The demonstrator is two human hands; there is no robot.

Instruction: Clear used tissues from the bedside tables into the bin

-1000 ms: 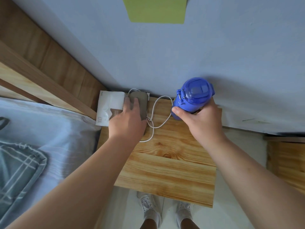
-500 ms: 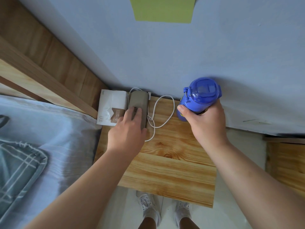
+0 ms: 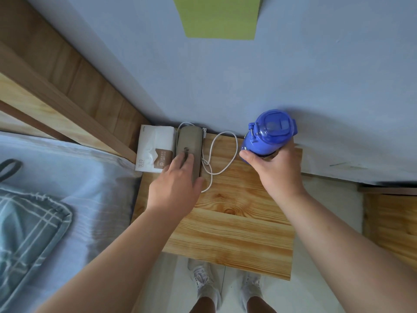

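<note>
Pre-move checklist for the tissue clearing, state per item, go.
1. Right hand holds blue bottle: ok.
2. Left hand free: not ok, rests on grey case.
3. Used tissue spotted on bedside table: not ok, none visible.
4. Bin in view: not ok.
5. White cable clear of that hand: cannot tell, it runs by the thumb.

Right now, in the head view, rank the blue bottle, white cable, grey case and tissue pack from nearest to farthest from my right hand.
1. blue bottle, gripped by the right hand, back right.
2. white cable, looped left of the bottle.
3. grey case, left of the cable, under the left hand.
4. tissue pack, far left beside the bed.
</note>
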